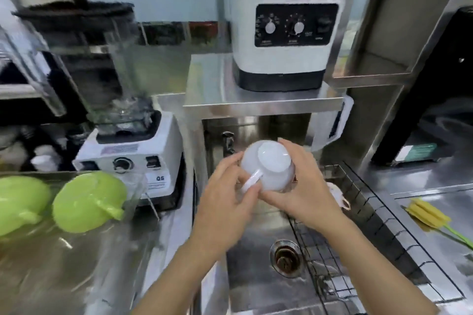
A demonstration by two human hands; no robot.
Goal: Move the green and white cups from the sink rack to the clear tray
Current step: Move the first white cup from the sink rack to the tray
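A white cup (pixel 271 161) is held upside down above the sink, its base facing me. My left hand (pixel 230 194) grips its handle and my right hand (pixel 304 186) cups its right side. Two green cups (pixel 87 202) (pixel 20 202) lie upside down in the clear tray (pixel 76 263) on the counter at the left. The black wire sink rack (pixel 358 225) sits over the right part of the sink, with another pale cup (pixel 337 193) partly hidden behind my right hand.
A blender (pixel 128 151) stands just behind the tray. A second white machine (pixel 284 41) sits on a steel shelf above the sink. The sink drain (pixel 285 258) lies below my arms. A yellow brush (pixel 430 215) rests on the right counter.
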